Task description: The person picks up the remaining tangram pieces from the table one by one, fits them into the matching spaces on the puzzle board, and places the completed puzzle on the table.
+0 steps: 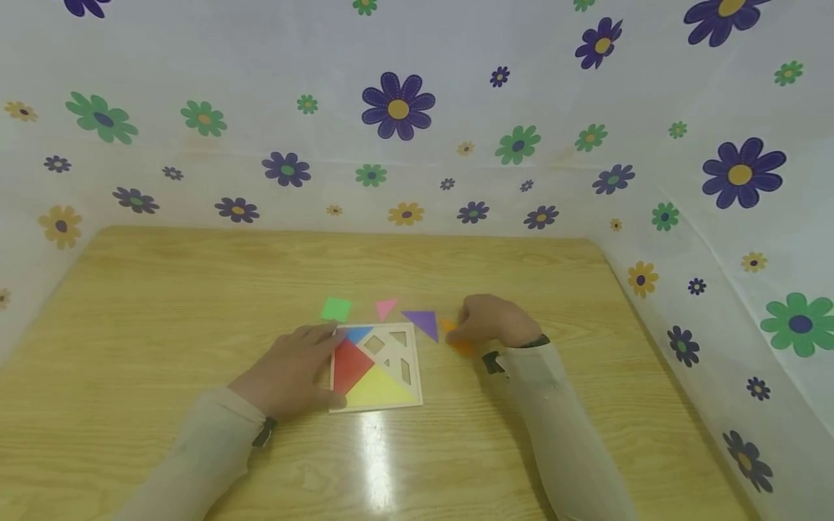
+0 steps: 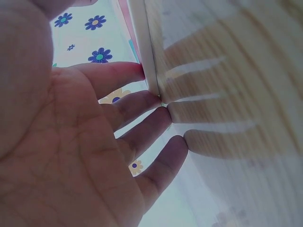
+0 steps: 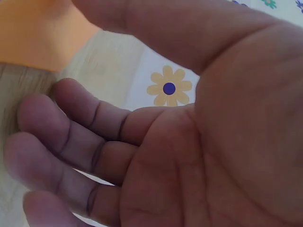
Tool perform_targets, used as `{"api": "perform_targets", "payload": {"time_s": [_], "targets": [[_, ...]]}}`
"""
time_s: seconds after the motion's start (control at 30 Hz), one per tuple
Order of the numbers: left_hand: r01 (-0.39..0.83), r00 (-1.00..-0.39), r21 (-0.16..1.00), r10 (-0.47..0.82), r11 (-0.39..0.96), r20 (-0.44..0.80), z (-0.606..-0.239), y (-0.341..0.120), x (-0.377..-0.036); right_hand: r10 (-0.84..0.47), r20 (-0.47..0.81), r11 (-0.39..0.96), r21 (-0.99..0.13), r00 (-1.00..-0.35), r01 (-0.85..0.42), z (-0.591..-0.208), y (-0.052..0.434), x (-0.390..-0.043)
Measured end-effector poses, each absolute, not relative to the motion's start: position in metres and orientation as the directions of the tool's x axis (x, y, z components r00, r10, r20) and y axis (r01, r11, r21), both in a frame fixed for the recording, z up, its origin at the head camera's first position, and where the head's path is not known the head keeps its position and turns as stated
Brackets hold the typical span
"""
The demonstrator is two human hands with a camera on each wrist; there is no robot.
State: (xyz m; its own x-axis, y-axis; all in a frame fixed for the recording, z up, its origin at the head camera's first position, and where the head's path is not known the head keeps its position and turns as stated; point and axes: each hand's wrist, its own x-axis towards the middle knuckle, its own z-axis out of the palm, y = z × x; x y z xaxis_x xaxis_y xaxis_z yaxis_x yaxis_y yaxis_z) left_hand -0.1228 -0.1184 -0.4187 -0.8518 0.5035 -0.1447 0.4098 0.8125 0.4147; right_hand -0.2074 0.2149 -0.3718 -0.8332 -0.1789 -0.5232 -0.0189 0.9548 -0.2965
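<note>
A white tangram tray (image 1: pixel 409 340) lies on the wooden table (image 1: pixel 163 304) with blue, red (image 1: pixel 350 364) and yellow (image 1: pixel 379 388) pieces set in it. My left hand (image 1: pixel 305 362) rests flat at the tray's left side; in the left wrist view its straight fingers (image 2: pixel 118 75) press the tray's edge (image 2: pixel 144 47). My right hand (image 1: pixel 485 322) is curled over an orange piece (image 1: pixel 461 346) to the right of the tray. In the right wrist view the thumb and bent fingers (image 3: pixel 80 109) close round the orange piece (image 3: pixel 38 33).
Just beyond the tray lie a green square (image 1: pixel 336 309), a pink triangle (image 1: pixel 386 307) and a purple triangle (image 1: pixel 422 323). Flower-patterned sheets (image 1: pixel 397 108) wall the table at the back and both sides.
</note>
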Motion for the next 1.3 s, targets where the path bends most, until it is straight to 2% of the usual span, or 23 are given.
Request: {"api": "perform_targets", "payload": {"time_s": [0.6, 1.3], "targets": [[0.411, -0.853, 0.415, 0.503, 0.812, -0.139, -0.4149, -0.1176, -0.1225, -0.155, -0.499, 0.963, -0.268, -0.853, -0.019, -0.3752, 0.2095, -0.2069], [0.398, -0.855, 0.427, 0.497, 0.812, -0.147, -0.4148, -0.1175, -0.1213, -0.163, -0.53, 0.962, -0.271, -0.832, -0.016, -0.3769, 0.2085, -0.2093]]}}
